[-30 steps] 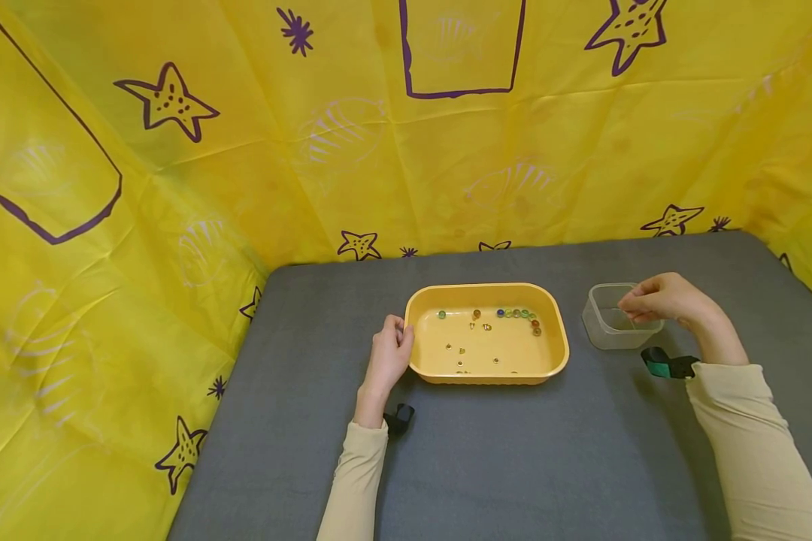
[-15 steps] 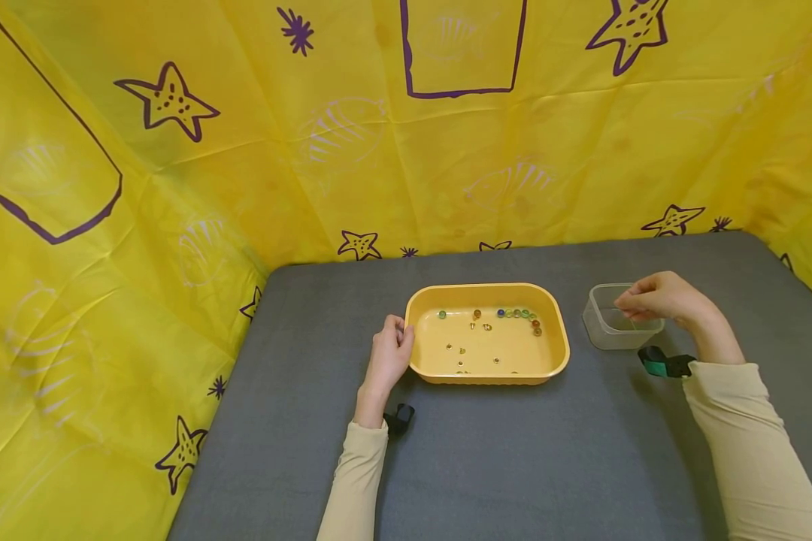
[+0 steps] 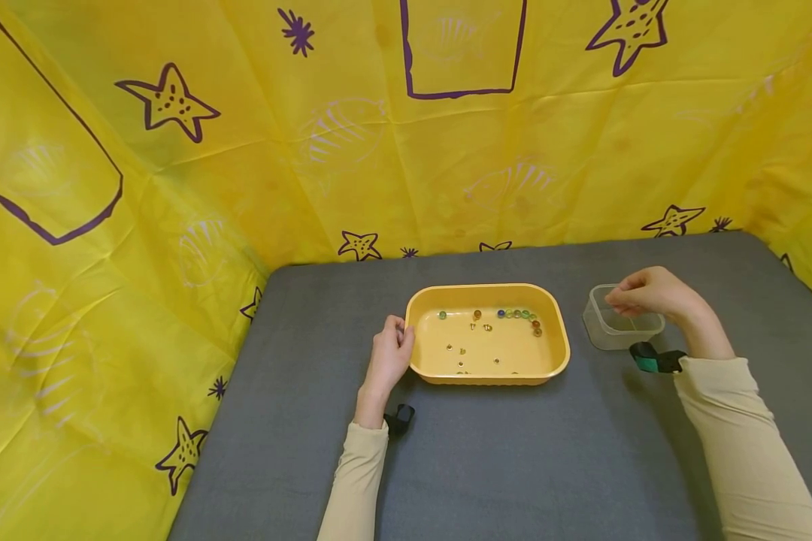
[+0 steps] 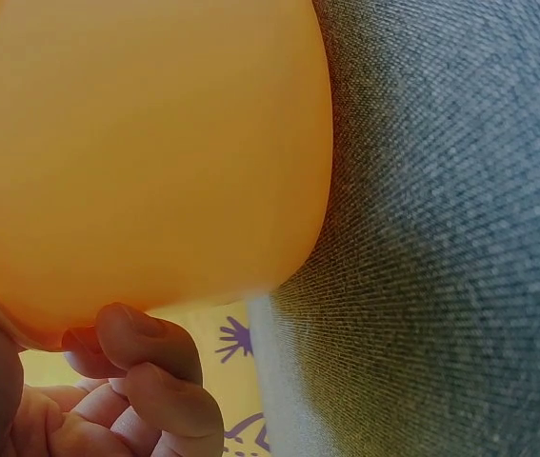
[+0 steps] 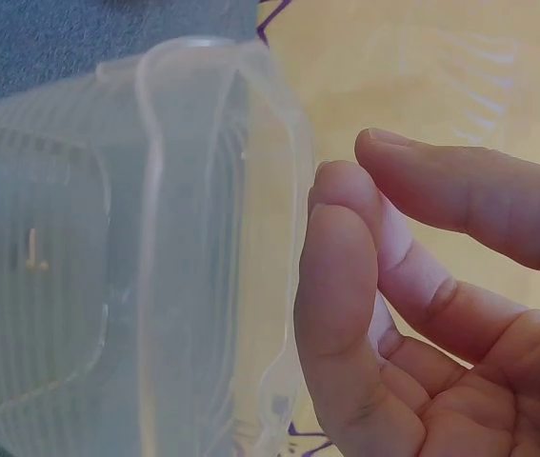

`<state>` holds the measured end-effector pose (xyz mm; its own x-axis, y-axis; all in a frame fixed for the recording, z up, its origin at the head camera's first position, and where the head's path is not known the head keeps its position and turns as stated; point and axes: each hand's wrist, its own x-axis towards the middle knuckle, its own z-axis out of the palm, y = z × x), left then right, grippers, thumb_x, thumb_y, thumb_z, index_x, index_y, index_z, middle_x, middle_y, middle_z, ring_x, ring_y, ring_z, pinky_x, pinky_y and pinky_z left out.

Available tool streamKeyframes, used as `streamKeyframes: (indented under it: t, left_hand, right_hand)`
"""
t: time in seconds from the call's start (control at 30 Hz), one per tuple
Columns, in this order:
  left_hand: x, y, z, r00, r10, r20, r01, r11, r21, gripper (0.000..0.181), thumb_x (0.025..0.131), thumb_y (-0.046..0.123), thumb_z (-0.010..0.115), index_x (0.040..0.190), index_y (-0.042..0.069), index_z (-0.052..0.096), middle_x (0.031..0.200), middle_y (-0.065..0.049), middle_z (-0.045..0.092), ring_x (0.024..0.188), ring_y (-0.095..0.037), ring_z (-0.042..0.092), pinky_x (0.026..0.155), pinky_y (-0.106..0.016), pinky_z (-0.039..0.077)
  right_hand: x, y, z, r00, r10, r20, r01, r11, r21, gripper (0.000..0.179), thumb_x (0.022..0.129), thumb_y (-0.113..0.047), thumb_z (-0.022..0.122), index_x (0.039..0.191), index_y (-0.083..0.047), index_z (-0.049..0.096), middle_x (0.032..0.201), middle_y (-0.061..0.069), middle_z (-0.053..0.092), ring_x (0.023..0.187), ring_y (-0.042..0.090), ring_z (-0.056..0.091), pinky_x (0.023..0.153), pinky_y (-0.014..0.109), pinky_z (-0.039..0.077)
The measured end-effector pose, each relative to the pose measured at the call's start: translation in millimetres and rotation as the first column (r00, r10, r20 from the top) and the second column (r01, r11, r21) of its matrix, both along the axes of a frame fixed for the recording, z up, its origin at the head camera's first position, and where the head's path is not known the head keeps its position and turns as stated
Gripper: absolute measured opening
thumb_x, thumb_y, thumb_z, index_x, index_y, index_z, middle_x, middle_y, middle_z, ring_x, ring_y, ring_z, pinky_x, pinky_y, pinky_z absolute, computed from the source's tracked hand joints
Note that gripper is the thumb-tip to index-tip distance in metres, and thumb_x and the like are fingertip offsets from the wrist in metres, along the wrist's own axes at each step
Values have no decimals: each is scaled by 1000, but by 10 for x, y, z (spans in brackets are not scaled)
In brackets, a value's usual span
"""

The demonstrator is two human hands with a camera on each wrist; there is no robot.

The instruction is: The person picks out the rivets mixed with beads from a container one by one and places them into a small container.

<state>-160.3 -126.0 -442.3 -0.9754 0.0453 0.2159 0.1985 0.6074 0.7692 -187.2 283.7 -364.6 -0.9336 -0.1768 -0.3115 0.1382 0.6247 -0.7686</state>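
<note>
A yellow rectangular basin [image 3: 474,350] stands on the table, and my left hand [image 3: 389,353] grips its left rim. In the left wrist view, curled fingers [image 4: 150,347] lie against the rim, with the basin's outer wall filling much of the picture. Inside are several glass marbles [image 3: 516,314] and several small brass-coloured pins [image 3: 462,352]. My right hand [image 3: 656,294] hovers over the clear plastic container [image 3: 616,338], fingers loosely bent. In the right wrist view, its thumb and fingertips are beside the container's rim with nothing visible between them. A small brass-coloured piece [image 5: 34,249] shows through the container.
A grey cloth-covered table [image 3: 514,458] bears both vessels, the clear container to the right of the basin. Yellow patterned fabric [image 3: 406,165] rises behind and at both sides of the table. Black straps [image 3: 399,418] circle the wrists.
My right hand has risen slightly and shifted left over the clear container. The left hand and the basin have kept their places.
</note>
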Motion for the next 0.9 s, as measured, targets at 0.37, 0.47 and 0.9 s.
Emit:
streamKeyframes:
  t: [0.37, 0.47, 0.9]
  left_hand:
    - [4, -10, 5, 1000, 2, -11, -2, 1000, 2, 11, 92, 8, 53, 93, -3, 49, 60, -2, 43, 49, -10, 38, 46, -23, 33]
    - [5, -10, 1, 1000, 1, -12, -1, 1000, 1, 11, 92, 8, 52, 93, -3, 49, 60, -2, 43, 48, -10, 38, 46, -23, 33]
    - [14, -6, 18, 1000, -14, -15, 14, 1000, 6, 12, 93, 9, 51, 94, -3, 49, 60, -1, 43, 48, -11, 39, 46, -23, 33]
  right_hand:
    - [-28, -148, 43, 999, 21, -41, -21, 1000, 13, 35, 87, -19, 63, 98, 14, 60, 76, 4, 65, 68, 15, 63, 67, 33, 52]
    - [-42, -184, 52, 999, 28, -43, -27, 1000, 14, 36, 88, -18, 62, 101, 15, 60, 78, 5, 66, 68, 13, 63, 67, 32, 52]
    - [-84, -364, 65, 999, 39, -35, -38, 999, 19, 35, 86, -17, 65, 100, 15, 60, 78, 6, 66, 70, 17, 63, 69, 34, 53]
